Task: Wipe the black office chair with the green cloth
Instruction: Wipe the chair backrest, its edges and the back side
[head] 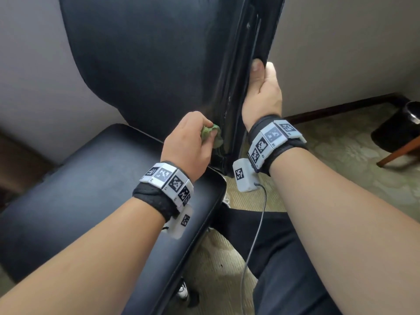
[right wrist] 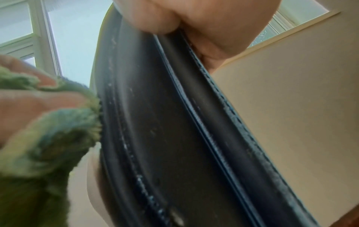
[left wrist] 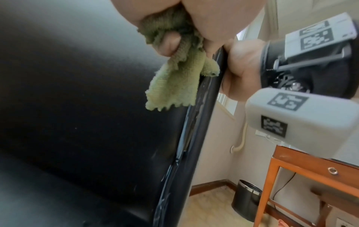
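The black office chair (head: 147, 64) fills the head view, its backrest upright and its seat (head: 91, 189) below at the left. My left hand (head: 188, 142) grips the bunched green cloth (head: 210, 133) and holds it against the lower right side of the backrest. In the left wrist view the cloth (left wrist: 174, 79) hangs from my curled fingers along the chair's edge (left wrist: 204, 107). My right hand (head: 261, 92) grips the backrest's right edge higher up, thumb on the front. The right wrist view shows that edge (right wrist: 174, 122) close, with the cloth (right wrist: 58, 130) at the left.
A black waste bin (head: 400, 128) stands on the patterned carpet at the right, beside a wooden desk leg (head: 397, 153). The desk with a drawer (left wrist: 310, 169) shows in the left wrist view. Pale walls stand behind the chair. My dark trouser leg (head: 284, 258) is below the right arm.
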Demonstrator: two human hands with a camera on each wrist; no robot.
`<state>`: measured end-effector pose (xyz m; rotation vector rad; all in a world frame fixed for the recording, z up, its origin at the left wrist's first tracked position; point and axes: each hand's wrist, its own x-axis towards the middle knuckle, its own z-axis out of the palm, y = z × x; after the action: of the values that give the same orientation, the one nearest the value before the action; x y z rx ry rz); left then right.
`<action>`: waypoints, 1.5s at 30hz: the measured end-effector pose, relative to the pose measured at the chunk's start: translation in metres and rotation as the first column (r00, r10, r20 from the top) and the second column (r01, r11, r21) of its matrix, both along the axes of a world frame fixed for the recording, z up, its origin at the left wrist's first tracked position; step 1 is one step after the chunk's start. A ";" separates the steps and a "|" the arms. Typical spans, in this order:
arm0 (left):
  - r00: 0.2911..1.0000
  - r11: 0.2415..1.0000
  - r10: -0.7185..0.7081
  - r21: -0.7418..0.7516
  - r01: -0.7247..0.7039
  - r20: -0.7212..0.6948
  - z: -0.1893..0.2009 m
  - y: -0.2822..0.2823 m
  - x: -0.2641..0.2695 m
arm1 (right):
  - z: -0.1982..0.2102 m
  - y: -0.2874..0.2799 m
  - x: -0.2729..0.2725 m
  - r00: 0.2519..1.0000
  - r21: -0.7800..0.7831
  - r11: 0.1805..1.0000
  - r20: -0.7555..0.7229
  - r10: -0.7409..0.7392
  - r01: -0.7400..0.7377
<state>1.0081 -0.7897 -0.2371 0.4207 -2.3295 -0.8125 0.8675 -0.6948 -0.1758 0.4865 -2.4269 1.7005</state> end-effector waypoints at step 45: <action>0.968 0.727 0.097 0.648 -0.227 0.231 -0.098 0.012 -0.039 | -0.096 0.034 0.010 0.966 -0.148 0.982 0.211 0.151 -0.121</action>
<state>0.9694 -0.7780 -0.3353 1.0339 -2.0375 -1.5839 0.8775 -0.6604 -0.2717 0.4785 -2.4532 2.0620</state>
